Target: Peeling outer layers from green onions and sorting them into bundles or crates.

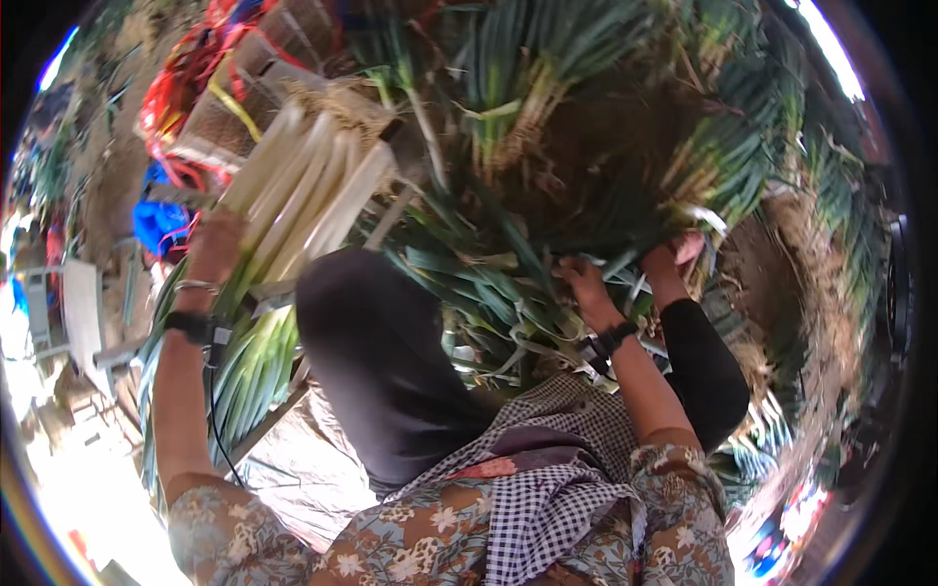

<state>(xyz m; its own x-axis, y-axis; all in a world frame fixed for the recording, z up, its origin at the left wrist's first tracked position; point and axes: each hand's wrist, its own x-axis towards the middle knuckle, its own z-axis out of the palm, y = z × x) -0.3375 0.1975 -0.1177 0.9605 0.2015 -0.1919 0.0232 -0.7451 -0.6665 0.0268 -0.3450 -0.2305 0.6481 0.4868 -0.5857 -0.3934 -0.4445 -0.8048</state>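
A thick row of long green onions [293, 186] lies on a wooden rack at the left, white stems and roots up, green leaves hanging down past my left knee. My left hand [217, 246], blurred by motion, is closed around stalks at the row's left edge. On the right, my right hand [586, 288] reaches into a heap of loose green onions [498, 293] between my legs. Its fingers are curled onto the dark leaves; their tips are partly hidden. My bare right foot [687, 249] is beside that hand, among the leaves.
More green onions [528, 107] lie in bunches across the ground ahead and along the right. Behind the rack stand a brownish box [215, 122], tangled red plastic ties [176, 88] and a blue bag [159, 220]. A pale board [86, 317] stands at the far left.
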